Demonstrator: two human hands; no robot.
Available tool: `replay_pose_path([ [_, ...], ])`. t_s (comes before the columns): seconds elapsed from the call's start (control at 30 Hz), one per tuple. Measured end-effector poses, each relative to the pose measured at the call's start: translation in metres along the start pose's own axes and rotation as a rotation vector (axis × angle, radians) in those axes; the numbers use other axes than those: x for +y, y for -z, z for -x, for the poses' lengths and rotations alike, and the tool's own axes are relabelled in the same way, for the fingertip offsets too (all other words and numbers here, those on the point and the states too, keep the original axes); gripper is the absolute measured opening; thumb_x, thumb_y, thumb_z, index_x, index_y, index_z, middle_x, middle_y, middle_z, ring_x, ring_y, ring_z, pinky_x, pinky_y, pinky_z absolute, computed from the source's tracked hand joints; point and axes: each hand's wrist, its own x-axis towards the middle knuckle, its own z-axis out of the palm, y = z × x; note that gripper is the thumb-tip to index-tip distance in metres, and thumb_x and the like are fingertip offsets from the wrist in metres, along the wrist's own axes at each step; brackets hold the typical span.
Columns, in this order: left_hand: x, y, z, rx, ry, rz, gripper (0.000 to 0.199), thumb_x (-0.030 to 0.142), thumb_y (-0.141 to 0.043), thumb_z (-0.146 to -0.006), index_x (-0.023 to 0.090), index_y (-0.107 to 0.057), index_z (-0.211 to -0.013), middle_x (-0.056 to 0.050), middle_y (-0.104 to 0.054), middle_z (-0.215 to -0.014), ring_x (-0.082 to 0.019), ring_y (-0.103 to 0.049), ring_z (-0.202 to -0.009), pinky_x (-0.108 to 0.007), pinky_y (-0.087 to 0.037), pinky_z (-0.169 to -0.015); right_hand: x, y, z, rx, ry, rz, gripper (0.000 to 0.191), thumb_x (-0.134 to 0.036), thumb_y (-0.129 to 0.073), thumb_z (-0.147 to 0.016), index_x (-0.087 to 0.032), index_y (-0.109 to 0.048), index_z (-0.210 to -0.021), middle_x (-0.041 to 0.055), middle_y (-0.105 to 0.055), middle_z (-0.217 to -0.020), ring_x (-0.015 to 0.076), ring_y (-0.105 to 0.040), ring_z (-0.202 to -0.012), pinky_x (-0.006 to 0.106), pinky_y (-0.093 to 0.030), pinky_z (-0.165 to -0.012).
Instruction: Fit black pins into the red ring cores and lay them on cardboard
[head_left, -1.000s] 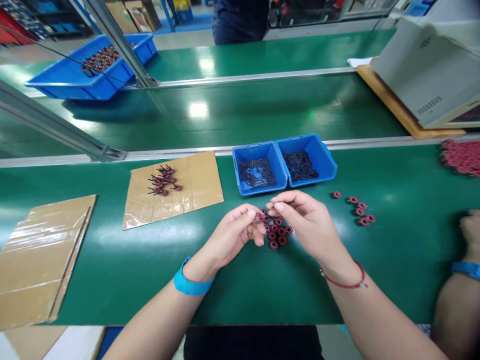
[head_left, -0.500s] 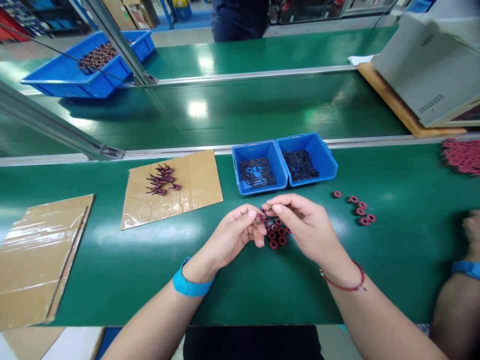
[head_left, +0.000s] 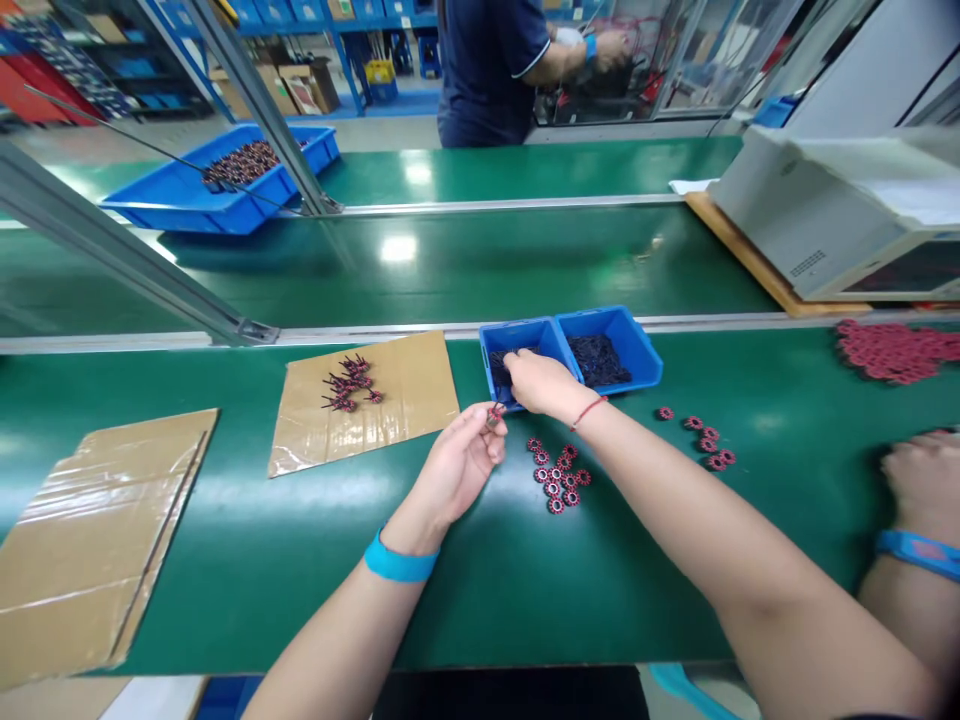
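Between thumb and forefinger, my left hand [head_left: 461, 465] grips a small red-and-black motor stator [head_left: 495, 413] just in front of the blue bins. My right hand [head_left: 541, 382] reaches into the left blue bin [head_left: 517, 331], which has short black tube pieces in it. Its fingers point down, pinched together; whatever is between them is hidden. A loose cluster of motor stators [head_left: 556, 477] lies on the green table below my right wrist. To the left, several stators with black leads sticking up [head_left: 352, 382] rest on a cardboard sheet [head_left: 416, 385].
The right blue bin [head_left: 626, 335] holds more black tubes. More stators [head_left: 709, 437] and a big red pile [head_left: 892, 350] lie to the right, near another person's hand [head_left: 926, 480]. Another cardboard sheet [head_left: 90, 540] is at left. A metal post [head_left: 135, 250] and grey machine [head_left: 817, 220] flank the bench.
My right hand has left the stator at my left hand and moved up into the left bin. My left hand has shifted slightly left, still holding the stator. The camera view has tilted up.
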Motion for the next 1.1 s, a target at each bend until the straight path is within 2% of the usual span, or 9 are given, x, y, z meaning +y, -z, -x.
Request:
replay_pose_path([
  [0.07,0.005,0.003,-0.003,0.029,-0.039,0.027,0.017,0.026,-0.074,-0.082,0.012,-0.067,-0.09,-0.001,-0.064,-0.071,-0.006,-0.05,-0.053,-0.019,-0.039,-0.052,0.0,-0.004,-0.01,-0.011,-0.012,0.014,0.027,-0.001,-0.057,-0.081,-0.005,-0.071,-0.105,0.0268,-0.073,-0.106,0.0348,-0.072,-0.097,0.039,-0.052,-0.082],
  [0.17,0.011,0.005,-0.005,0.069,-0.068,0.064,0.017,0.023,-0.074,-0.081,0.013,-0.065,-0.092,-0.001,-0.065,-0.073,-0.007,-0.052,-0.056,-0.019,-0.041,-0.054,0.004,-0.004,-0.013,0.004,-0.007,-0.001,0.021,-0.005,-0.056,-0.084,-0.011,-0.073,-0.094,0.0189,-0.076,-0.095,0.0295,-0.072,-0.092,0.034,-0.05,-0.081],
  [0.33,0.006,0.002,-0.003,0.051,-0.039,0.039,0.021,0.021,-0.076,-0.079,0.014,-0.063,-0.093,-0.002,-0.068,-0.079,-0.008,-0.058,-0.06,-0.02,-0.045,-0.06,0.016,0.007,-0.001,0.109,0.018,-0.096,0.013,-0.015,-0.059,-0.089,-0.017,-0.072,-0.087,0.0096,-0.076,-0.097,0.0207,-0.069,-0.09,0.028,-0.048,-0.082],
  [0.5,-0.001,0.001,-0.001,0.006,-0.018,-0.028,0.023,0.022,-0.077,-0.078,0.013,-0.063,-0.094,-0.004,-0.07,-0.081,-0.009,-0.06,-0.06,-0.022,-0.046,-0.06,0.024,0.014,0.007,0.189,0.01,-0.231,0.013,-0.016,-0.06,-0.09,-0.017,-0.072,-0.093,0.0071,-0.077,-0.088,0.0187,-0.07,-0.082,0.029,-0.05,-0.078],
  [0.6,-0.003,0.002,-0.001,0.002,-0.025,-0.054,0.024,0.023,-0.077,-0.078,0.013,-0.063,-0.095,-0.004,-0.071,-0.081,-0.009,-0.06,-0.059,-0.022,-0.046,-0.06,0.028,0.017,0.008,0.222,0.008,-0.306,0.021,-0.014,-0.059,-0.089,-0.015,-0.072,-0.106,0.0093,-0.077,-0.094,0.0211,-0.071,-0.09,0.033,-0.051,-0.087],
  [0.7,-0.003,0.002,-0.001,0.003,-0.037,-0.079,0.024,0.022,-0.076,-0.078,0.014,-0.063,-0.097,-0.005,-0.072,-0.084,-0.009,-0.061,-0.06,-0.023,-0.047,-0.061,0.027,0.018,0.018,0.247,0.007,-0.378,0.023,-0.014,-0.055,-0.091,-0.015,-0.073,-0.106,0.0113,-0.077,-0.101,0.0222,-0.072,-0.094,0.037,-0.052,-0.091],
  [0.8,-0.005,0.0,0.001,0.0,-0.041,-0.102,0.025,0.022,-0.076,-0.078,0.013,-0.064,-0.098,-0.005,-0.072,-0.087,-0.01,-0.063,-0.063,-0.025,-0.049,-0.065,0.02,0.012,0.042,0.26,-0.014,-0.615,0.02,-0.021,-0.053,-0.093,-0.016,-0.071,-0.101,0.0095,-0.078,-0.097,0.0196,-0.074,-0.085,0.036,-0.057,-0.082],
  [0.93,-0.008,-0.005,0.005,0.005,-0.062,-0.15,0.024,0.021,-0.078,-0.076,0.015,-0.062,-0.093,-0.004,-0.07,-0.087,-0.012,-0.065,-0.067,-0.027,-0.049,-0.068,0.011,-0.004,0.083,0.276,-0.104,-1.237,0.019,-0.035,-0.072,-0.084,-0.018,-0.068,-0.092,0.0066,-0.079,-0.088,0.018,-0.075,-0.08,0.036,-0.06,-0.082],
  [1.1,-0.013,-0.008,0.009,0.014,-0.106,-0.259,0.024,0.017,-0.078,-0.074,0.016,-0.062,-0.091,-0.001,-0.067,-0.081,-0.011,-0.064,-0.068,-0.026,-0.049,-0.07,0.006,-0.013,0.105,0.358,-0.145,-1.283,0.018,-0.036,-0.078,-0.08,-0.021,-0.069,-0.083,0.0039,-0.077,-0.089,0.0157,-0.071,-0.079,0.03,-0.058,-0.073],
])
